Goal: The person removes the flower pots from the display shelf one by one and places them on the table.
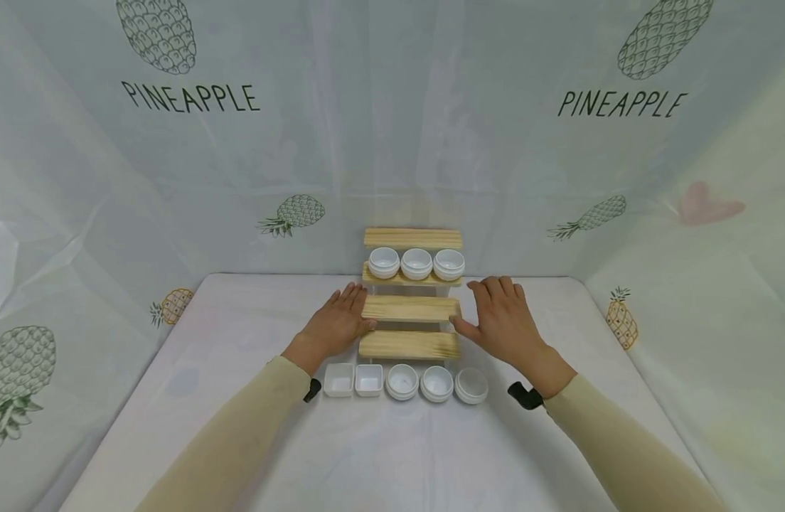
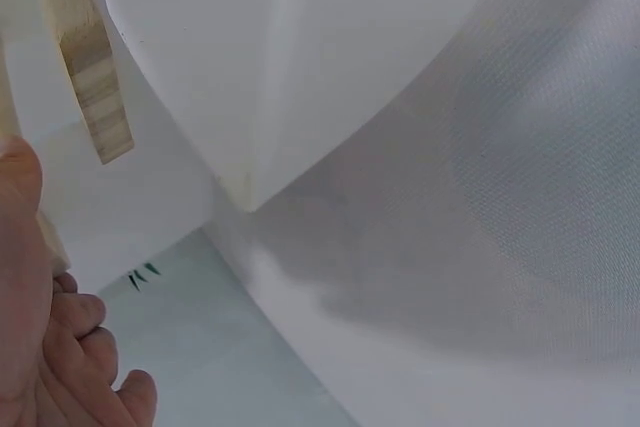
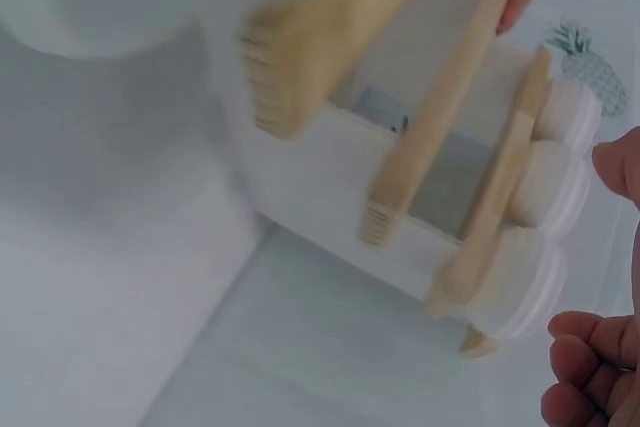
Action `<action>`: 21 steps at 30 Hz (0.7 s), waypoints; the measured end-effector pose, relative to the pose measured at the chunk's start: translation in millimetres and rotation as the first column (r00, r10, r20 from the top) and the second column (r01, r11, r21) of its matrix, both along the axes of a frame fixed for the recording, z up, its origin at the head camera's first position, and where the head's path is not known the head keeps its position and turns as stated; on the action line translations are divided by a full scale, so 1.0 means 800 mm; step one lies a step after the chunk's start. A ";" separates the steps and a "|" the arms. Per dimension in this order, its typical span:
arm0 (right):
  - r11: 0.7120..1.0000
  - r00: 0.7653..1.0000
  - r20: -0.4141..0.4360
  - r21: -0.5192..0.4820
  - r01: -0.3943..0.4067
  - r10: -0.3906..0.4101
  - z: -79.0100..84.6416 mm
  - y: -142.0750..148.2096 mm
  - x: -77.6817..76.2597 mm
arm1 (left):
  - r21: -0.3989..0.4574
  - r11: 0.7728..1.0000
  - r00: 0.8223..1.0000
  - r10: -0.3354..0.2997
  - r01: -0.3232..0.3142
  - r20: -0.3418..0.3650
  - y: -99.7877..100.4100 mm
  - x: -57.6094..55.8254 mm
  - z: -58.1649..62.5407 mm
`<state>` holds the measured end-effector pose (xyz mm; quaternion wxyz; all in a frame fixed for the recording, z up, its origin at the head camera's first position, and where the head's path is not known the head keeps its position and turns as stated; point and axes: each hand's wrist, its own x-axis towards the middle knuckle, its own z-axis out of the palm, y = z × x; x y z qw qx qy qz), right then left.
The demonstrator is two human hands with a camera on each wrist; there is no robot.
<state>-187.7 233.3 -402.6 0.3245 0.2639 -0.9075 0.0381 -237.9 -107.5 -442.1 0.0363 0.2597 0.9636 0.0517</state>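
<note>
A stepped rack [image 1: 408, 308] of pale wooden planks on white side supports stands at the back of the table. My left hand [image 1: 337, 320] is at its left end, thumb at the front of a middle plank and fingers along its side. In the left wrist view that plank's end lies between the thumb and the fingers [image 2: 80, 332]. Just off the rack's right end, my right hand [image 1: 503, 320] holds nothing, its thumb and fingers spread apart. Three round white cups [image 1: 417, 264] sit side by side on the second plank from the top.
Before the rack stands a row of white containers: two square dishes [image 1: 354, 380] at left and three round cups [image 1: 436, 384] at right. A white cloth [image 1: 392, 462] covers the table. Pineapple-printed curtains [image 1: 392, 128] hang behind and at the sides.
</note>
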 end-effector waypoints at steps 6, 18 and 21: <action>0.999 0.998 -0.050 0.024 0.039 -0.037 0.027 -0.022 -0.039 | 0.012 1.000 1.000 0.003 -0.003 0.009 -0.001 -0.001 0.001; 0.995 0.984 -0.158 0.053 0.085 -0.076 0.036 -0.029 -0.075 | -0.003 1.000 1.000 0.001 -0.001 -0.013 -0.001 -0.002 -0.004; 0.995 0.983 -0.167 0.049 0.084 -0.075 0.037 -0.029 -0.078 | 0.005 1.000 1.000 -0.001 0.001 -0.011 -0.001 -0.002 -0.003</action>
